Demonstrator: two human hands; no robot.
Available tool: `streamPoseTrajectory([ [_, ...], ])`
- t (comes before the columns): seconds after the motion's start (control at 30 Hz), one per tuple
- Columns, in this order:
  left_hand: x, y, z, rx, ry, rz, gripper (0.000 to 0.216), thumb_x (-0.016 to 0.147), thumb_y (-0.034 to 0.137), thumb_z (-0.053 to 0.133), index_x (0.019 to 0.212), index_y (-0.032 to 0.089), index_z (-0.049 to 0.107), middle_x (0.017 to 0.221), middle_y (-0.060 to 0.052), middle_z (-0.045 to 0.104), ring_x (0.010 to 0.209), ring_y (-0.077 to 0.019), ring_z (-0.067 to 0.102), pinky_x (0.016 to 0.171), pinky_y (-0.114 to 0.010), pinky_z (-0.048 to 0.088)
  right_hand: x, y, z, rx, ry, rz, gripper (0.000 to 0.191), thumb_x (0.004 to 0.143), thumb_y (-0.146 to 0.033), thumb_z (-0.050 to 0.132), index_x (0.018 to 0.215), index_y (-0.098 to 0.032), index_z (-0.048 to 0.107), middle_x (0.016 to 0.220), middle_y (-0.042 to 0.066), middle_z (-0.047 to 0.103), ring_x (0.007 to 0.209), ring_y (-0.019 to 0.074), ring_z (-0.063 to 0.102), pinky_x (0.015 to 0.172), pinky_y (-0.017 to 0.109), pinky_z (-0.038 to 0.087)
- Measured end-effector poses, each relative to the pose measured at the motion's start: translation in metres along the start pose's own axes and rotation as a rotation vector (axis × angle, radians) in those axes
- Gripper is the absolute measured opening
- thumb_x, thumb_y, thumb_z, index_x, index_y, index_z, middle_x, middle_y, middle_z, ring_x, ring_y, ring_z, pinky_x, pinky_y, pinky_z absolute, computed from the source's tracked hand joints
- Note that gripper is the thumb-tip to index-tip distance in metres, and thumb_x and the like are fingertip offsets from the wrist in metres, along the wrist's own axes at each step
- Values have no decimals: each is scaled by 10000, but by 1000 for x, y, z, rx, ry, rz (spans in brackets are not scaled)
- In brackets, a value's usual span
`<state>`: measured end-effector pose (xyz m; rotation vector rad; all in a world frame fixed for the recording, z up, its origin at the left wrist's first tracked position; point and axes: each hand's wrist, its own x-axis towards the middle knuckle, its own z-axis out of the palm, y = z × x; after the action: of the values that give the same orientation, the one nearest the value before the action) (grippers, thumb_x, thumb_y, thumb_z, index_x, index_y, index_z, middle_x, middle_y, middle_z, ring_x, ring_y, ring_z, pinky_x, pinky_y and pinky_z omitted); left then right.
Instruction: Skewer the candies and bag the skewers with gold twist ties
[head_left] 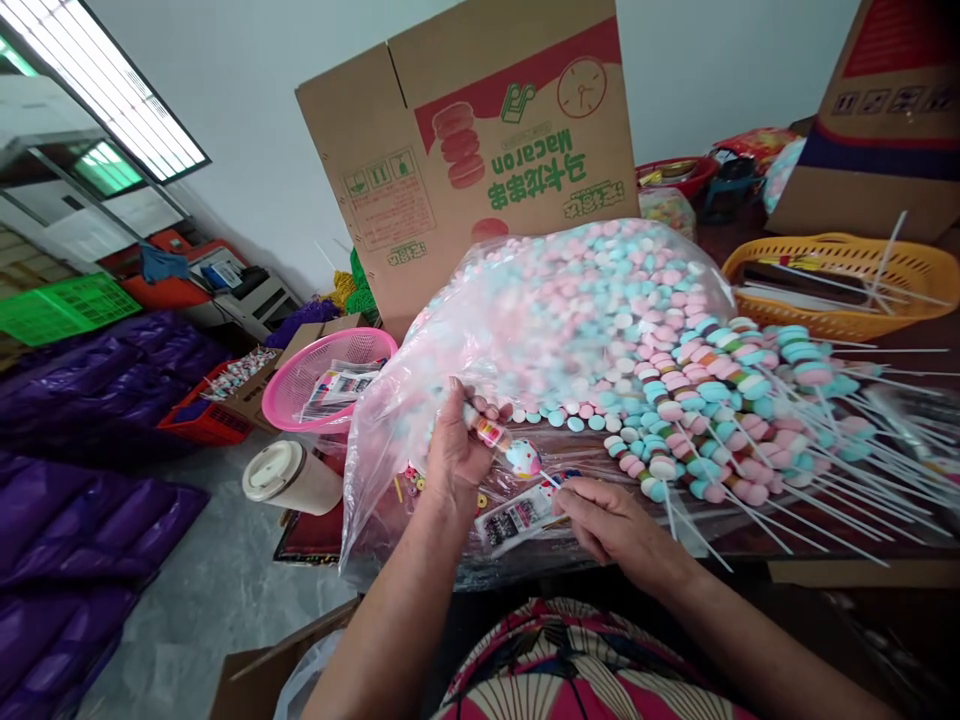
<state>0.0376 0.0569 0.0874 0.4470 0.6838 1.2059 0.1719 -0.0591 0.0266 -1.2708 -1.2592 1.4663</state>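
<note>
My left hand [459, 452] is closed around a few round candies [504, 441], pink, white and blue, strung on a thin white stick. My right hand [611, 520] pinches the lower end of that stick [553, 482], close to the table edge. Both hands sit in front of a large clear plastic bag [525, 330] full of loose pink, blue and white candy discs. To the right lies a pile of finished candy skewers [735, 410], their white sticks fanned out toward the right. A small printed label packet [517, 518] lies under my hands.
An upside-down "Macaron" cardboard box [480, 150] stands behind the bag. An orange basket [847, 285] with sticks sits at the right rear, a pink basket [322, 380] and a lidded cup [289, 478] at the left. Purple bags [82, 520] cover the floor at left.
</note>
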Motion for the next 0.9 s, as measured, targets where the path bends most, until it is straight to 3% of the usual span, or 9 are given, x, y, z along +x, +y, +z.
streamPoseTrajectory([
  [0.1,-7,-19,-3,-14,23,1,361,770,463,641,616,173,489,475,70,489,440,-71,491,722,-302,506,6,-3,5,-165,110,-93,336,856,-441,403,607,-217,429,381,-64,374,389,99,335,440,248,253],
  [0.2,-9,-28,-8,26,50,-32,365,723,464,689,628,173,490,479,72,492,445,-71,493,690,-283,503,9,-5,8,-176,133,-122,349,839,-430,424,560,-225,373,385,-54,390,392,100,343,436,253,253],
  [0.3,-5,-22,-15,35,25,-51,329,733,460,680,667,176,528,512,56,528,493,-88,534,691,-289,504,6,-6,7,-22,63,-45,315,821,-457,445,618,-217,468,355,-72,374,360,89,311,422,244,235],
  [0.37,-1,-17,-19,11,-4,-45,273,756,420,668,697,178,557,531,48,549,520,-97,555,707,-300,507,4,-7,5,160,-57,59,307,798,-480,465,672,-207,523,317,-90,347,315,76,248,397,236,207],
  [0.47,0,-17,-20,-16,-42,-45,236,774,368,658,679,180,553,484,70,498,471,-76,514,714,-292,505,5,-8,8,396,-164,170,304,748,-496,517,661,-205,523,276,-105,323,270,57,155,357,230,158],
  [0.57,-7,-33,-17,12,-37,-12,300,762,433,657,666,182,522,474,81,462,459,-66,494,666,-255,491,11,-8,18,393,-41,114,312,745,-492,529,633,-201,511,270,-102,333,271,50,184,364,223,169],
  [0.67,-21,-57,-17,111,13,-75,389,709,537,663,692,175,524,562,43,536,534,-92,548,593,-229,461,18,-5,24,293,106,12,375,756,-473,547,525,-197,441,281,-75,372,295,43,261,385,217,202],
  [0.77,-36,-72,-27,195,11,-119,393,672,529,699,724,167,554,633,25,573,560,-90,538,588,-219,444,21,0,21,465,49,52,339,745,-459,571,555,-199,464,277,-86,363,271,42,210,350,218,170],
  [0.9,-43,-67,-52,572,-182,19,269,726,398,696,848,163,649,775,-17,638,726,-114,572,731,-237,454,20,6,8,802,-69,67,222,740,-393,612,689,-189,541,280,-112,343,261,42,159,320,204,160],
])
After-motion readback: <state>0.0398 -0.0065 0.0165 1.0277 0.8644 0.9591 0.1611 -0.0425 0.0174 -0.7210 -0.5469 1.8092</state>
